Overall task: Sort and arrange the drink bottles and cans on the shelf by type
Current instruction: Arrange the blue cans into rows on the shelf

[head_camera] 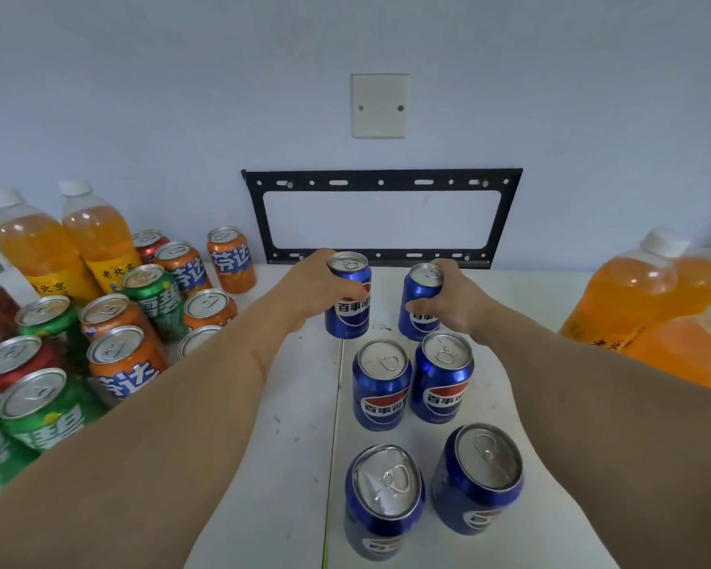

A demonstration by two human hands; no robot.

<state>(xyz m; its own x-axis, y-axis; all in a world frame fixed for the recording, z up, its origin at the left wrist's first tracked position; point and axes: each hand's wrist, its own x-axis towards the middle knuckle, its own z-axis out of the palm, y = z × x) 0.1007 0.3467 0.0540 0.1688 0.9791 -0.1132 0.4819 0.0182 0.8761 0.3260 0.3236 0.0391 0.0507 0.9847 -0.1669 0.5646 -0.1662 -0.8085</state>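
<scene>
- Orange bottles stand well right of the fingers; more wait far left.
- Mixed cans left of them remain unsorted.
- Four blue cans stand paired nearer than the fingers.
- Left hand grips one blue can; right hand grips another.

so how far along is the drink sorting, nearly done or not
Partly done. Four blue cans already stand in a neat two-wide block on the white shelf. In hand: the left hand and right hand each grip another blue can at the back of that block. Left: the orange, green and red cans on the left are mixed together, and the orange bottles sit split between both ends.
</scene>
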